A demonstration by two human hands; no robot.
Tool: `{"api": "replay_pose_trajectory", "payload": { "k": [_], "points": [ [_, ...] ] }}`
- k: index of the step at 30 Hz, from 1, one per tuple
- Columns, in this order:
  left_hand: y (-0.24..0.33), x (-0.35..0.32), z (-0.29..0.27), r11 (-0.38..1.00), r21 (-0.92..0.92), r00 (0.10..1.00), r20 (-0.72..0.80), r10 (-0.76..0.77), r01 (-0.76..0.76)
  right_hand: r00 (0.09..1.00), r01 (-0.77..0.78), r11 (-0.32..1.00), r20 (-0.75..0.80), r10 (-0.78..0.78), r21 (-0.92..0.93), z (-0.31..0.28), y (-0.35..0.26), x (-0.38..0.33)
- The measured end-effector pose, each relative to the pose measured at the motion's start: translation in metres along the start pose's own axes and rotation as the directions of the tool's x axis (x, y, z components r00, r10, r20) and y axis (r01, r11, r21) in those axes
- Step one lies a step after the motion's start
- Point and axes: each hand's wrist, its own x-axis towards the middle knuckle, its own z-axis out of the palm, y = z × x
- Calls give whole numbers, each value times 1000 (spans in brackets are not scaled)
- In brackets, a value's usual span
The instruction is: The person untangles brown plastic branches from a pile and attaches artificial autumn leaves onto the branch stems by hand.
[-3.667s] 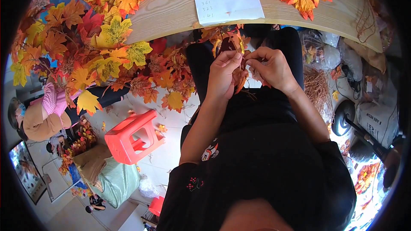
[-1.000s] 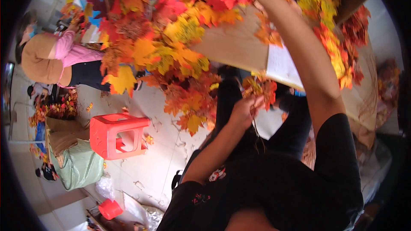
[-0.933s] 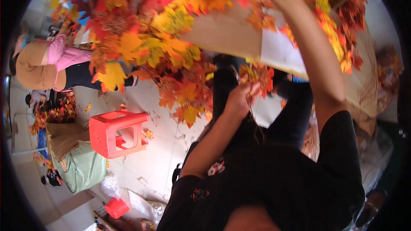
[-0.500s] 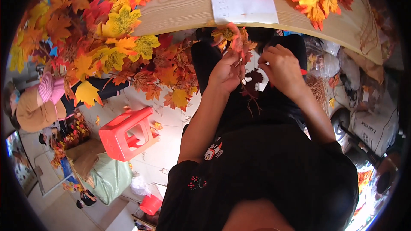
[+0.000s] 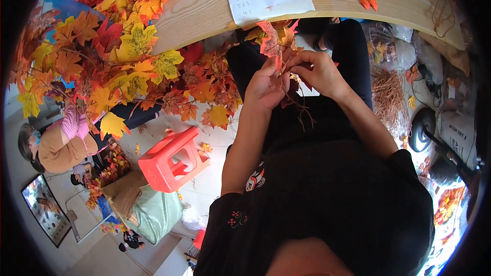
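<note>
Above my lap, my left hand (image 5: 267,84) is closed around the brown stem of an artificial maple leaf spray. A reddish-pink leaf (image 5: 270,42) of this spray stands up above the fingers, near the table edge. My right hand (image 5: 321,74) meets it from the right, its thumb and forefinger pinched on the stem right beside the left fingers. Under both hands a dark red leaf (image 5: 292,88) hangs, partly hidden, with thin brown stem ends (image 5: 304,112) trailing below it. The exact spot between the fingertips is too small to make out.
A wooden table (image 5: 204,7) curves ahead, bearing a handwritten paper sheet (image 5: 271,0). Orange and yellow maple leaves (image 5: 138,41) spill over its left side. A red plastic stool (image 5: 174,158), a seated person (image 5: 66,143), and a bundle of brown stems (image 5: 386,97) are around me.
My right hand has moved left and in to the stem at my left hand; before, it was apart from it. The whole view has shifted slightly.
</note>
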Motion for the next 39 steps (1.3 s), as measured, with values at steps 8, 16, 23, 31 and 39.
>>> {"api": "replay_pose_trajectory", "payload": {
  "k": [8,16,23,31,39],
  "points": [
    [-5,-3,10,999,37,998,57,0,-2,998,-61,991,5,61,120,-4,-3,-3],
    [-4,-3,10,989,138,999,18,48,-50,1000,-12,996,-3,13,84,-5,-8,-2],
    [-4,-2,10,962,261,996,-27,89,-79,1000,-25,987,18,23,157,-5,0,2],
    [-13,-4,7,932,361,992,-94,78,-39,931,-349,846,250,265,403,-14,-4,1],
    [-24,-7,13,923,375,982,-124,142,-87,950,-296,890,199,238,346,-8,1,3]
  ]
}}
